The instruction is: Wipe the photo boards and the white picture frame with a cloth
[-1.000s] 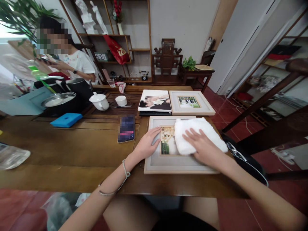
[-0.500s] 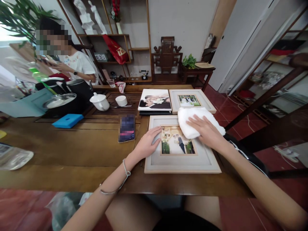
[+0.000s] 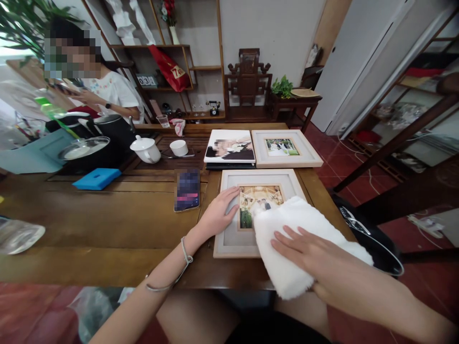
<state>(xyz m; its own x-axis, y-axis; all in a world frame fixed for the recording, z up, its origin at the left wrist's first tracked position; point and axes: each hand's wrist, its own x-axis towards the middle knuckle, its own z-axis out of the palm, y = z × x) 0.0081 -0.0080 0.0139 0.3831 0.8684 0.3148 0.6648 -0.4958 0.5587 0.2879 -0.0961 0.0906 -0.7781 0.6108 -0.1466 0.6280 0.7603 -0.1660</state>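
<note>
A picture frame (image 3: 235, 250) with a pale wood edge and a wedding photo (image 3: 245, 217) at its centre lies flat on the table. My left hand (image 3: 219, 210) rests on the frame's left side, fingers stretched out towards the photo. A folded white towel (image 3: 287, 217) covers the lower right of the frame and part of the photo, and hangs past the table's front edge. On top of the towel lies my right hand (image 3: 304, 249), holding it from above; its thumb is hidden.
Behind the frame lie a second framed photo (image 3: 313, 160) and a photo album (image 3: 229, 145). A phone (image 3: 187, 190), a blue block (image 3: 96, 178), a white cup (image 3: 178, 147) and a lidded teapot (image 3: 145, 149) stand to the left. Another person (image 3: 114, 91) sits across the table.
My right hand has pulled the towel from the frame's upper right towards me, down to its lower right edge. The left hand stays on the frame.
</note>
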